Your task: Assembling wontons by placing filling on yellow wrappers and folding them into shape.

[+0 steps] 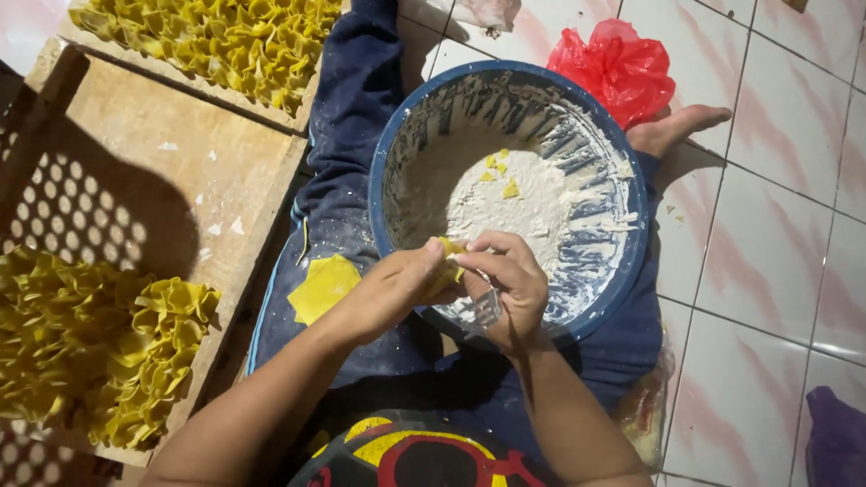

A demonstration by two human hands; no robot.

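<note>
L hand (397, 287) & R hand (505, 287) both pinch a yellow wrapper (450, 257) at bowl (397, 144) rim, 6 o'clock. Spare wrapper (323, 287) on lap, 9 o'clock; spoon (487, 308) under R fingers.

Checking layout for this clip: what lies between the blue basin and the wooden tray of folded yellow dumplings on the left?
In the head view, the person's blue-trousered leg, with one flat yellow wrapper resting on it.
</note>
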